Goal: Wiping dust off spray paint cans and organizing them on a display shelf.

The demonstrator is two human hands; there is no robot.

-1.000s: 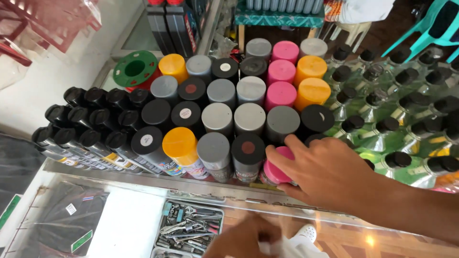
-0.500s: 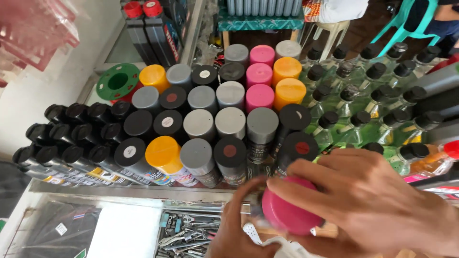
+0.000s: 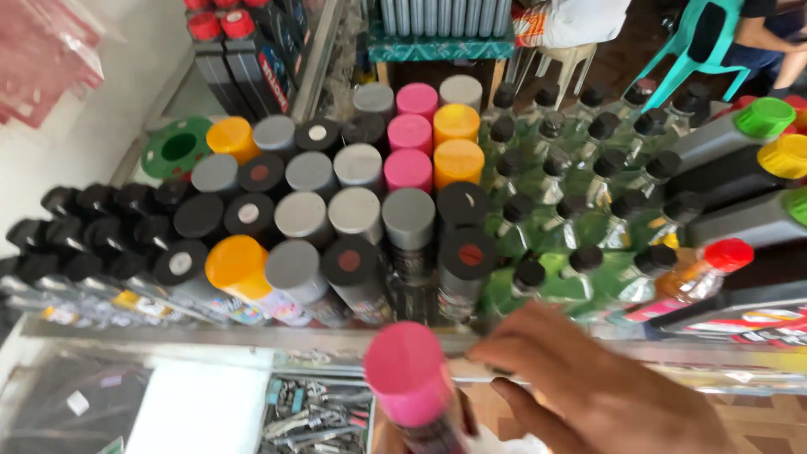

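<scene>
**Lifting a pink-capped can clear of the rack**

Holding the pink-capped spray can (image 3: pixel 409 378) low, just in front of the rack of spray cans (image 3: pixel 353 210), we are gripping it from below with what seems to be our left hand (image 3: pixel 395 433), mostly hidden. Our right hand (image 3: pixel 605 395) is hovering just right of the can, fingers loosely curled and slightly apart. Green bottles (image 3: pixel 588 176) are standing right of the rack.
</scene>
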